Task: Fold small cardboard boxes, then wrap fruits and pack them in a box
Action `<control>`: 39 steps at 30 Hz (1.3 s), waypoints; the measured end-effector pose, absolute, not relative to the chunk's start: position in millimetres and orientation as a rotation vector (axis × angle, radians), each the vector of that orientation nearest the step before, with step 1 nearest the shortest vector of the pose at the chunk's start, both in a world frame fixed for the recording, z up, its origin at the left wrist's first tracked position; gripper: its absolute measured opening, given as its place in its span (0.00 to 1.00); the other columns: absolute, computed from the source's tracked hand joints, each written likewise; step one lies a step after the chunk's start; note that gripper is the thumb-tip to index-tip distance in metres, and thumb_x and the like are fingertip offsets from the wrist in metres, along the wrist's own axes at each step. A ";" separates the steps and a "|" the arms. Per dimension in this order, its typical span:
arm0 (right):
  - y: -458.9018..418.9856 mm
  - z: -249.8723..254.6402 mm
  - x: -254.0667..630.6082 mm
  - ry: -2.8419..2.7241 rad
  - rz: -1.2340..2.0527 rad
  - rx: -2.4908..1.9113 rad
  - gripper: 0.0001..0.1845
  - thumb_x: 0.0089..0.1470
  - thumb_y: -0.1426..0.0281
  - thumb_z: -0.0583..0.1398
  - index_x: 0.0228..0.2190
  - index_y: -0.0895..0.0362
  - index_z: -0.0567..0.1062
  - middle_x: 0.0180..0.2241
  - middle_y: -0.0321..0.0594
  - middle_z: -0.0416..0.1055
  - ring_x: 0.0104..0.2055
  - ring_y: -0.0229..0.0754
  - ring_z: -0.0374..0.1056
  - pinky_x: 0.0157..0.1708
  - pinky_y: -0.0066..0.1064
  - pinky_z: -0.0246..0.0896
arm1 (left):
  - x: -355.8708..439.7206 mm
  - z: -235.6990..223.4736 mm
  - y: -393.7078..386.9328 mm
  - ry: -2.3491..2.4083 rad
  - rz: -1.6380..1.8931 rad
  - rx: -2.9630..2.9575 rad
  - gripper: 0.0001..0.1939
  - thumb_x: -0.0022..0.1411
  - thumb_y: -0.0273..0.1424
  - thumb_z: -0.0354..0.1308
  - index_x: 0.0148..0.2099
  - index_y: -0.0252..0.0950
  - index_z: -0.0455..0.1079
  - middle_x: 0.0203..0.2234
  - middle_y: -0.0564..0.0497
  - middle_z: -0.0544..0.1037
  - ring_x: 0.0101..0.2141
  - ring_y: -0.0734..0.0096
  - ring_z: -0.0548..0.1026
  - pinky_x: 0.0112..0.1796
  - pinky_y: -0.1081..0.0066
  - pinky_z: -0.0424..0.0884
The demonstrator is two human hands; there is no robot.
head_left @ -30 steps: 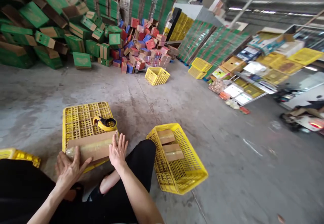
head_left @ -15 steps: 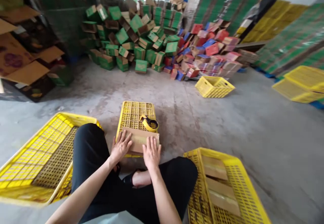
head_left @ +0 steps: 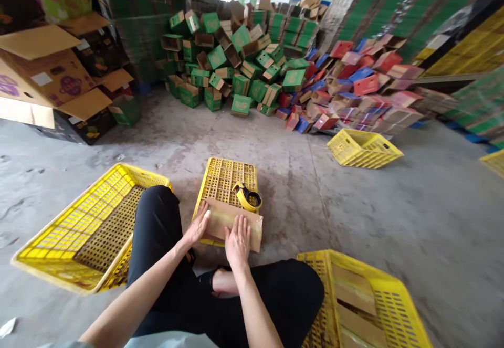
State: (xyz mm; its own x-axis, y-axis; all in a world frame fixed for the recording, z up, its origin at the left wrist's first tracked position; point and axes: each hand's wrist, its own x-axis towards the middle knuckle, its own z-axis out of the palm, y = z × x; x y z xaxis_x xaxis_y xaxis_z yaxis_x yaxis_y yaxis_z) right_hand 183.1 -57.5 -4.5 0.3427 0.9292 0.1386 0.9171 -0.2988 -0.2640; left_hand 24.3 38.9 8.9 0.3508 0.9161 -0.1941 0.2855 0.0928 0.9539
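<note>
A flat, closed cardboard box (head_left: 219, 212) with clear tape along its top lies on an upturned yellow crate (head_left: 226, 172). It sits slightly askew, its right end reaching past the crate's near edge. My left hand (head_left: 198, 227) is at the box's left end, fingers stretched along that edge and thumb on top. Flat on the box's top rests my right hand (head_left: 238, 240), its fingers extended over the tape. Just beyond the box, a yellow tape dispenser (head_left: 248, 198) lies on the crate.
To my left stands a yellow crate (head_left: 96, 222); at my right knee, another crate (head_left: 397, 290) holds taped cardboard boxes (head_left: 354, 288). Farther off are a yellow crate (head_left: 364, 148), heaps of green boxes (head_left: 240, 104) and red-blue boxes (head_left: 364, 84), and large open cartons (head_left: 59, 75).
The view has swung left, so the surroundings sit farther right. My left hand has shifted from the box's top to its left end. The box has turned slightly, its right end nearer me.
</note>
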 end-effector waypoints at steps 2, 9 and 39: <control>-45.1 -3.3 160.5 -1.703 0.086 -2.254 0.34 0.71 0.62 0.44 0.68 0.72 0.59 0.70 0.64 0.53 0.74 0.60 0.49 0.70 0.55 0.44 | 23.4 8.8 40.1 1.141 0.704 1.331 0.37 0.74 0.51 0.42 0.75 0.34 0.54 0.75 0.48 0.46 0.74 0.63 0.42 0.71 0.63 0.38; -7.2 1.9 113.1 -1.872 0.284 -2.109 0.31 0.70 0.70 0.45 0.70 0.68 0.56 0.71 0.56 0.52 0.75 0.55 0.47 0.72 0.50 0.42 | 21.4 10.0 43.4 1.150 0.682 1.114 0.39 0.76 0.53 0.30 0.76 0.36 0.51 0.75 0.51 0.49 0.74 0.66 0.44 0.71 0.69 0.41; -74.2 -27.7 287.6 -0.721 0.491 -2.211 0.42 0.57 0.43 0.53 0.55 0.63 0.78 0.50 0.56 0.80 0.54 0.59 0.75 0.52 0.42 0.70 | 24.6 -37.6 25.3 1.192 0.683 2.098 0.35 0.74 0.52 0.45 0.76 0.42 0.52 0.77 0.47 0.39 0.74 0.49 0.44 0.70 0.51 0.52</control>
State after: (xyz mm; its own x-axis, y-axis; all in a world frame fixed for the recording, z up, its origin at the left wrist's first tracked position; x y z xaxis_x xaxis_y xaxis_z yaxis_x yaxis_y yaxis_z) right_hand 287.6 -74.2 -27.7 0.7683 0.6286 -0.1209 0.3427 -0.5634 -0.7518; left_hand 24.6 25.3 -37.6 0.4582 0.8793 0.1302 0.5565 -0.3980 0.7293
